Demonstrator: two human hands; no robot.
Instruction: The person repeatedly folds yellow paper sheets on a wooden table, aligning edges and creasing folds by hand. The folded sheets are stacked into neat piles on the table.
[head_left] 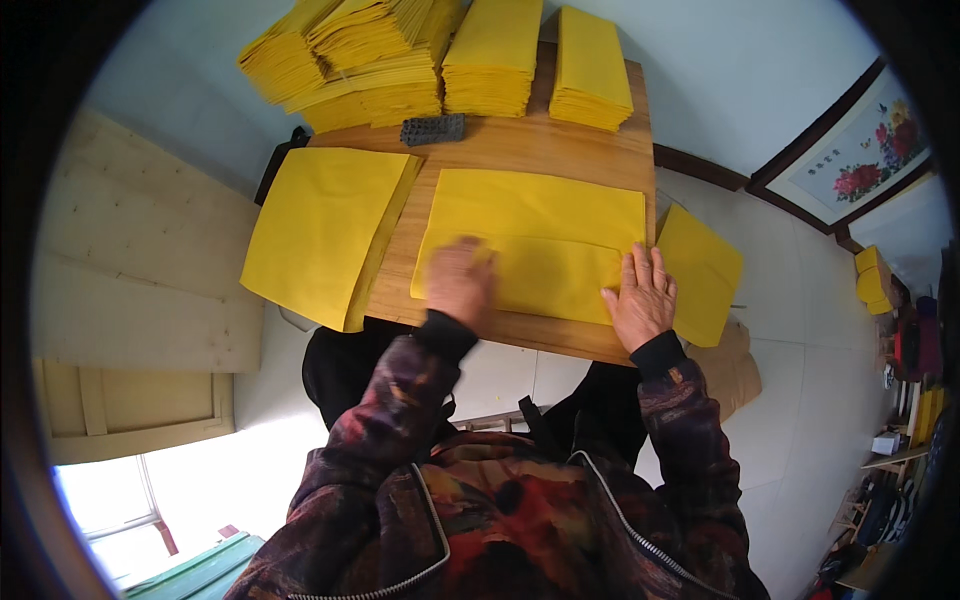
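A yellow sheet, paper or thin cloth, lies on the wooden table in front of me. Its near part is folded over, and the flap's edge runs across the middle. At the sheet's right end, my right hand lies flat with its fingers stretched toward the far side. Over the left end of the flap is my left hand, smeared by motion, so its finger pose is unclear. Left of the sheet rests a thick stack of larger yellow sheets.
Several piles of folded yellow sheets stand along the table's far edge, with a dark grey textured block before them. More yellow sheets sit beyond the table's right edge, above a brown bag-like thing. A framed flower picture is at right.
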